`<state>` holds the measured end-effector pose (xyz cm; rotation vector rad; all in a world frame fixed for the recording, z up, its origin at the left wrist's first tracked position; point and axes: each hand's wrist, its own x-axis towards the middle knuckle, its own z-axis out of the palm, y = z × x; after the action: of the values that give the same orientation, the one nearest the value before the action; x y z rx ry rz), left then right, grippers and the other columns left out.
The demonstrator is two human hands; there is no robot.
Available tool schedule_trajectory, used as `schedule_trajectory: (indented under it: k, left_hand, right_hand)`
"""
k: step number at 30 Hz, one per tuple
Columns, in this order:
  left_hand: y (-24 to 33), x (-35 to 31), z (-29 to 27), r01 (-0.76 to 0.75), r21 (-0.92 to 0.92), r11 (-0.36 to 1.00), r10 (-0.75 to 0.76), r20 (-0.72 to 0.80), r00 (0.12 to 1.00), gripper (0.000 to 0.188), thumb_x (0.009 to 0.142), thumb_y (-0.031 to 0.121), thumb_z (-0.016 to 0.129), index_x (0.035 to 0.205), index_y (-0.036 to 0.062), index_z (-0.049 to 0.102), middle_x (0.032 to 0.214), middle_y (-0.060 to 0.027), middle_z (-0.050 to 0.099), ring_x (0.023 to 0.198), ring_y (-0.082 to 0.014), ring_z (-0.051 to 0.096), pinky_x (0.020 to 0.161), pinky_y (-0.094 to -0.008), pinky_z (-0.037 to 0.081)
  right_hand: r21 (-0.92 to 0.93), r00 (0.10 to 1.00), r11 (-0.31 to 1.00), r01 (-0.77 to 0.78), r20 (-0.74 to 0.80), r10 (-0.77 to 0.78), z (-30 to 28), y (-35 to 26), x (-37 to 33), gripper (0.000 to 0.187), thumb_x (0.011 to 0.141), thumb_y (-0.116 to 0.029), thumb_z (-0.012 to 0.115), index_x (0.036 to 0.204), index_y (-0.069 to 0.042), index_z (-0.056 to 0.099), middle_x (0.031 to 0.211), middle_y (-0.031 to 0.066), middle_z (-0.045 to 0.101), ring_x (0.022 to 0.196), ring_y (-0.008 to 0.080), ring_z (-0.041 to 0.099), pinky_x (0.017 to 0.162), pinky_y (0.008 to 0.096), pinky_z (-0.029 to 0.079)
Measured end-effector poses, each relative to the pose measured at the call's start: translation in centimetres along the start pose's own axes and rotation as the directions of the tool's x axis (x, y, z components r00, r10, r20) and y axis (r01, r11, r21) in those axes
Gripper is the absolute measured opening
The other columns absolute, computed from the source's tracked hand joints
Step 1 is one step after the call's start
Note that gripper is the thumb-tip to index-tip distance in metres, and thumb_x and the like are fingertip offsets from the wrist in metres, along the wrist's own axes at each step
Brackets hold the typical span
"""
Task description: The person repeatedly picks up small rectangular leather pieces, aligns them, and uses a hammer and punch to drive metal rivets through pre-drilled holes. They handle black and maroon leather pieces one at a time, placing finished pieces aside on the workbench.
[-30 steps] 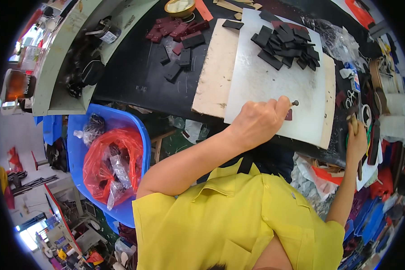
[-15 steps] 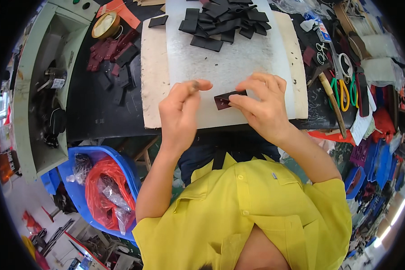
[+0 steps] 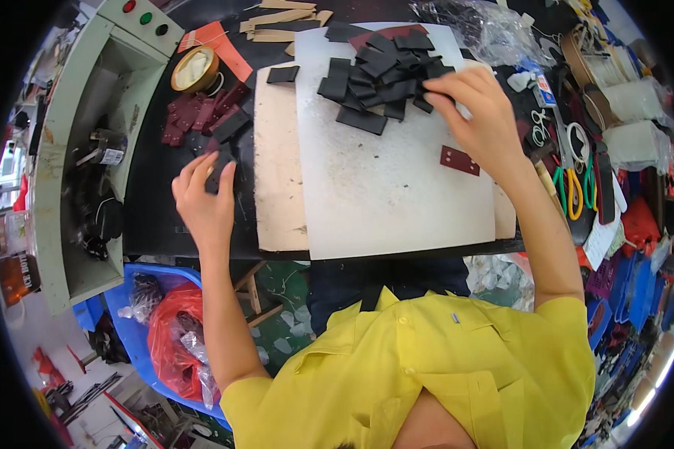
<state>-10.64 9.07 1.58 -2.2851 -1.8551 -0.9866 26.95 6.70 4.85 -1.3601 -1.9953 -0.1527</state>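
Fingers of the right hand (image 3: 481, 112) close on the big heap of black pieces (image 3: 382, 82) at 12 o'clock on the white board (image 3: 382, 202); most wait unsorted. At 9 o'clock, left hand (image 3: 202, 202) pinches one dark piece (image 3: 216, 176) beside the smaller maroon pile (image 3: 198, 116).

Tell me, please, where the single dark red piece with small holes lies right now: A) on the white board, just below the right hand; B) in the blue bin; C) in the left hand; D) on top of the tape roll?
A: the dark red piece lies flat on the white board, just below the right hand, which reaches into the pile of black pieces.
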Motion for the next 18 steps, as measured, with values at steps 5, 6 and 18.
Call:
schedule_trajectory:
  k: [5,6,18]
  left_hand:
    - [0.9,7.3,5.6,-0.283,-0.139,0.949,0.287,0.015,0.958,0.036,0.078,-0.001,0.065,0.111,0.0087,0.07,0.107,-0.0064,0.07,0.094,-0.0273,0.058,0.086,-0.0348,0.048]
    - [1.3,8.4,6.5,-0.25,-0.131,0.959,0.259,0.061,0.964,0.036,0.079,0.0,0.064,0.113,0.0096,0.07,0.107,-0.0072,0.07,0.096,-0.0276,0.057,0.087,-0.0364,0.048]
    - [5.7,5.7,5.3,-0.192,-0.296,0.936,0.191,-0.031,0.981,0.017,0.078,0.01,0.075,0.095,0.0081,0.074,0.079,-0.0055,0.069,0.07,-0.0229,0.058,0.064,-0.0334,0.048]
  right_hand:
    - [-0.019,0.971,0.973,0.231,0.068,-0.23,7.8,-0.4,7.3,0.022,0.078,0.002,0.061,0.094,-0.008,0.072,0.096,0.0039,0.07,0.103,0.0244,0.061,0.087,0.0385,0.045]
    - [-0.02,0.955,0.962,0.273,0.13,-0.268,8.7,-1.0,8.2,0.022,0.078,0.003,0.062,0.093,-0.009,0.072,0.094,0.0032,0.07,0.103,0.0224,0.061,0.087,0.0373,0.043]
    - [0.217,0.982,0.975,-0.045,0.187,0.004,-0.9,-3.4,-3.9,0.018,0.072,0.003,0.072,0.089,-0.005,0.072,0.084,0.007,0.067,0.079,0.0253,0.063,0.071,0.0363,0.05]
